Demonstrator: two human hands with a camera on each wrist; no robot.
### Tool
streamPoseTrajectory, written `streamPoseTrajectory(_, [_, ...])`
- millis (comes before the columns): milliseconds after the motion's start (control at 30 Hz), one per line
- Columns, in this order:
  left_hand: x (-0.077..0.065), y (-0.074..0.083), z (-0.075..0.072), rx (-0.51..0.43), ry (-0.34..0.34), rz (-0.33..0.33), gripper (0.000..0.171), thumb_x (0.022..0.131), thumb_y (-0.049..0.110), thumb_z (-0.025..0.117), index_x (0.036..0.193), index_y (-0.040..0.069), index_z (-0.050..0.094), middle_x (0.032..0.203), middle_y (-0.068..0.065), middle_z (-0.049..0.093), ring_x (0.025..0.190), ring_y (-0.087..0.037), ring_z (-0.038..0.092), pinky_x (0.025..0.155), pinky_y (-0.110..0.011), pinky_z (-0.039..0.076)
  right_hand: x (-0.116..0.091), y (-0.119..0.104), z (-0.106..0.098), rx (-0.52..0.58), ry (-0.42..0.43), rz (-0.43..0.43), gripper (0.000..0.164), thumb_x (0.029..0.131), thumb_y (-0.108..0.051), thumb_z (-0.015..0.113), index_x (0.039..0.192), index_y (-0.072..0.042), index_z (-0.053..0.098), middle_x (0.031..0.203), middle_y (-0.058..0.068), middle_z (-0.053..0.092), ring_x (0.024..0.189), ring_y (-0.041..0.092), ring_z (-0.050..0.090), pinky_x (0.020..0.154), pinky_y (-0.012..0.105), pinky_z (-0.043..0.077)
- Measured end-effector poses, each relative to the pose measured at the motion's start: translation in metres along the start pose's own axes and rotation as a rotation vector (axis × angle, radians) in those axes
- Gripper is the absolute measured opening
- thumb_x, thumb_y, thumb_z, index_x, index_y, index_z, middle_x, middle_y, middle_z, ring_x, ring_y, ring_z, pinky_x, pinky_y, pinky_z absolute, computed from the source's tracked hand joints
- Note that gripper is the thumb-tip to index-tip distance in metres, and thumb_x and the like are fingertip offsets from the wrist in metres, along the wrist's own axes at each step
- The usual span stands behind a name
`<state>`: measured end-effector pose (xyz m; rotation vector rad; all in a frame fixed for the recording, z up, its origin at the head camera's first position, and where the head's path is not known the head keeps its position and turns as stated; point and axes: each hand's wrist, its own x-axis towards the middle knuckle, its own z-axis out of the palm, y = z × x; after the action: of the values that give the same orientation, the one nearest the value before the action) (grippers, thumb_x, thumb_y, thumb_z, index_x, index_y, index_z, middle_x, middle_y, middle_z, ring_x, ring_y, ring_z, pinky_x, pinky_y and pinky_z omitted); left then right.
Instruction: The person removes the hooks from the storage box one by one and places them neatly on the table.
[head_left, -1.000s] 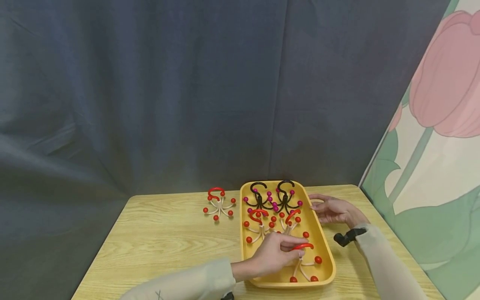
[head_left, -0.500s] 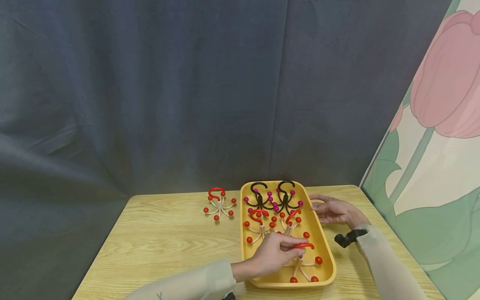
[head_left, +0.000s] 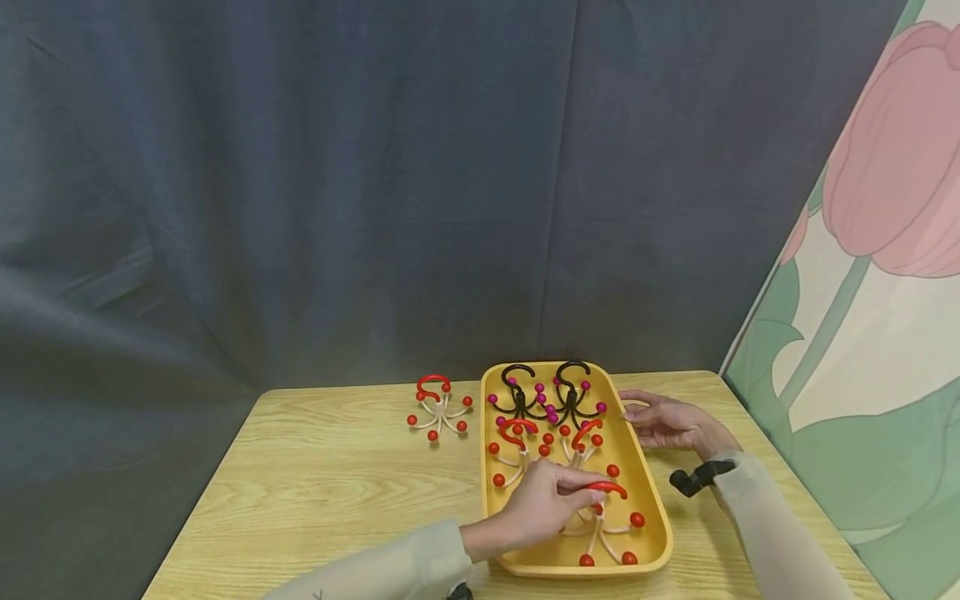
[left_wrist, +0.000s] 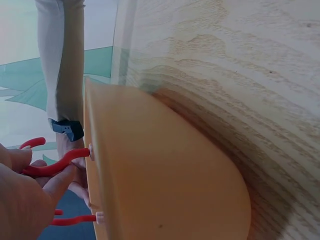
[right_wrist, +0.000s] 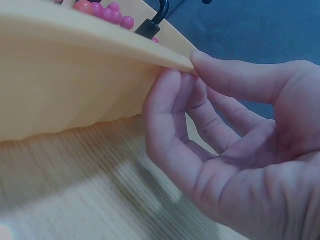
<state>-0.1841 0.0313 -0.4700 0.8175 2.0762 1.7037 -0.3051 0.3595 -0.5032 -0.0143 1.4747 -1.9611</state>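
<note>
Running lengthwise away from the person, with its far end leaning slightly left, the yellow tray is sitting on the wooden table. The right hand is pinching the tray's right rim between thumb and fingers, apparently bracing it. The left hand is reaching over the tray's near end, its thumb and fingers closing narrowly around the red hook of the front hanger, which is standing inside the tray there. Judging by this, the step in hand is placing or adjusting that hanger; whether its balls are bearing on the floor, I cannot tell. The next move is probably calling for a level base, then a gentle loosening of the pinch. The front hanger's long axis, stem to hook, is running roughly upright; its hook is curving over with the free tip pointing right and down, while pale arms are splaying outward below. Behind it, two red-hooked hangers and two black hangers are standing in rows. One loose hanger is resting on the table, left of the tray. Smallest of all, a red ball is ending the front hanger's right arm.
</note>
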Motion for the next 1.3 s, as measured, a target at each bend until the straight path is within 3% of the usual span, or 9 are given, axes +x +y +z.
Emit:
streamPoseTrajectory(33, [0.0,0.0,-0.001,-0.002,0.003,-0.006,0.025,0.1,0.022,0.072,0.123,0.014,0.08,0.109,-0.007,0.082,0.063,0.005,0.061,0.043,-0.016,0.03,0.0,0.0,0.0,0.003,-0.004,0.0,0.046,0.11,-0.003,0.047,0.154,-0.013,0.038,0.132,0.007,0.072,0.117,0.028,0.073,0.101,0.048,0.06])
streamPoseTrajectory(267, [0.0,0.001,-0.002,0.02,0.018,-0.013,0.024,0.099,0.024,0.075,0.12,0.017,0.081,0.105,0.002,0.083,0.05,0.002,0.051,0.041,-0.017,0.029,0.0,0.0,0.0,0.005,-0.011,-0.003,0.047,0.111,-0.002,0.045,0.156,-0.012,0.036,0.133,0.007,0.072,0.118,0.028,0.073,0.102,0.048,0.059])
streamPoseTrajectory(333, [0.0,0.002,-0.003,0.016,0.02,-0.028,0.023,0.098,0.025,0.075,0.12,0.019,0.082,0.103,0.005,0.083,0.043,-0.001,0.036,0.04,-0.018,0.029,0.0,0.0,0.0,0.009,-0.008,-0.002,0.046,0.111,-0.002,0.046,0.155,-0.012,0.036,0.133,0.007,0.072,0.118,0.028,0.073,0.102,0.048,0.059])
streamPoseTrajectory(367, [-0.001,0.002,-0.003,0.021,0.021,-0.025,0.023,0.099,0.026,0.075,0.119,0.019,0.082,0.103,0.004,0.083,0.042,-0.001,0.035,0.04,-0.018,0.029,0.001,0.0,0.0,0.011,-0.009,-0.001,0.046,0.111,-0.002,0.045,0.155,-0.012,0.037,0.133,0.007,0.072,0.118,0.028,0.073,0.102,0.048,0.059])
streamPoseTrajectory(800, [-0.002,0.009,-0.01,0.051,0.01,0.017,0.025,0.1,0.03,0.073,0.121,0.018,0.081,0.11,0.002,0.082,0.047,0.002,0.043,0.041,-0.017,0.031,-0.001,-0.002,0.003,0.003,0.014,0.002,0.045,0.11,-0.002,0.047,0.152,-0.014,0.039,0.131,0.006,0.072,0.116,0.028,0.073,0.1,0.048,0.06])
streamPoseTrajectory(1033, [-0.003,0.018,-0.013,0.08,0.009,-0.001,0.025,0.099,0.028,0.074,0.121,0.018,0.081,0.108,0.002,0.083,0.041,-0.002,0.033,0.041,-0.017,0.028,0.0,-0.003,0.004,-0.035,0.036,-0.002,0.046,0.11,-0.003,0.049,0.153,-0.013,0.038,0.13,0.006,0.073,0.114,0.028,0.074,0.097,0.046,0.061])
streamPoseTrajectory(1300, [-0.005,0.024,-0.017,0.058,0.004,0.011,0.024,0.099,0.026,0.074,0.121,0.019,0.081,0.103,0.001,0.084,0.039,-0.002,0.036,0.039,-0.018,0.029,-0.001,-0.002,0.004,-0.048,0.054,0.0,0.045,0.109,-0.004,0.051,0.152,-0.014,0.04,0.129,0.006,0.073,0.113,0.027,0.075,0.095,0.044,0.063])
